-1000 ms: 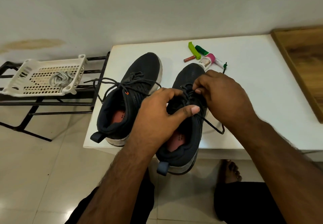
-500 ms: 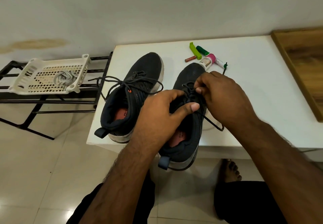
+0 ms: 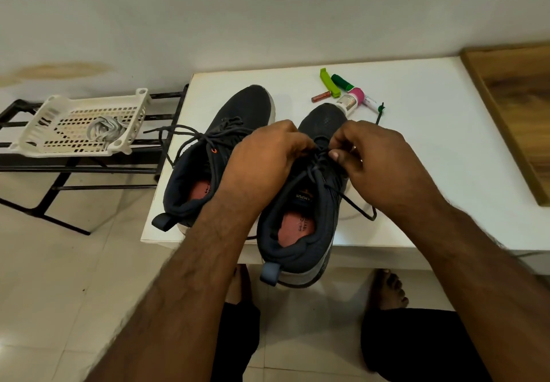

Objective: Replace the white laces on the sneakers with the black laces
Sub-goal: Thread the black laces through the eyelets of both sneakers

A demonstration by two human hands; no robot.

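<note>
Two dark sneakers stand side by side on the white table (image 3: 431,149). The left sneaker (image 3: 244,107) has black laces threaded, with loose ends trailing off to the left. The right sneaker (image 3: 303,232) hangs its heel over the table's front edge. Over its upper eyelets my left hand (image 3: 262,167) and my right hand (image 3: 375,167) each pinch the black lace (image 3: 360,209), which loops out to the right. The white laces (image 3: 104,128) lie bundled in a white plastic basket (image 3: 44,131) at the left.
A black metal rack (image 3: 74,170) holds the basket beside the table. A green clip (image 3: 329,82), small tubes and a pink-capped bottle (image 3: 352,98) lie behind the right sneaker. A wooden board (image 3: 518,107) sits at the table's right end. My bare feet rest on the tiled floor below.
My left hand has lifted off the sneaker's tongue and moved up to the lace beside my right hand. The tongue and insole of the right sneaker now show.
</note>
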